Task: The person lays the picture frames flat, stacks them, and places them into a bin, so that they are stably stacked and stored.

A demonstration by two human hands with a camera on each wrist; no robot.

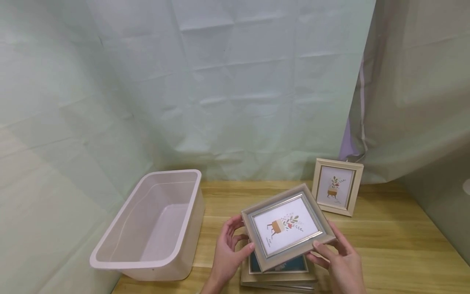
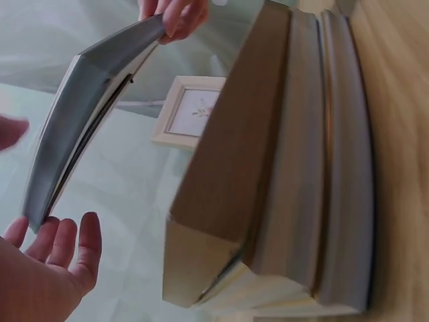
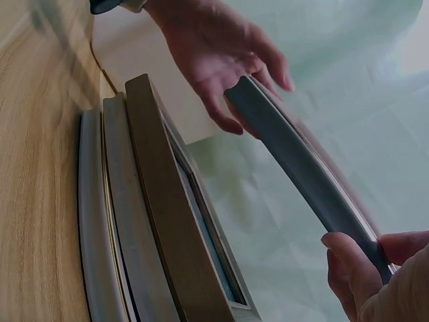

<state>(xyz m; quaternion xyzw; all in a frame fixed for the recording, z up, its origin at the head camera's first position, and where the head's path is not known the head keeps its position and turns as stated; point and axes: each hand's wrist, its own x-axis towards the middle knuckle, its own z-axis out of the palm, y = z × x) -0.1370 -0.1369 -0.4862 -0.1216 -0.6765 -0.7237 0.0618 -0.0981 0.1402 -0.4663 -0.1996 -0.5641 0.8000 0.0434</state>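
Both hands hold a tilted picture frame [image 1: 249, 220], grey-beige with a silver inner border and a potted-plant print. My left hand [image 1: 229, 249] is at its left edge, thumb near the front and fingers along the side. At the lower right corner my right hand [image 1: 343, 259] pinches it, thumb on the front and fingers beneath. Below lies a stack of picture frames [image 1: 279, 279], the top one showing a dark blue print. The left wrist view shows the stack's thick edges [image 2: 234, 147] beside the raised frame [image 2: 57, 134], which is apart from them.
A pale plastic bin [image 1: 187, 228] stands at the left of the wooden table [image 1: 396, 245]. Another picture frame [image 1: 346, 210], cream with a plant print, stands upright at the back right. Pale green sheeting [image 1: 235, 90] hangs behind, with a greyish curtain [image 1: 418, 94] at the right.
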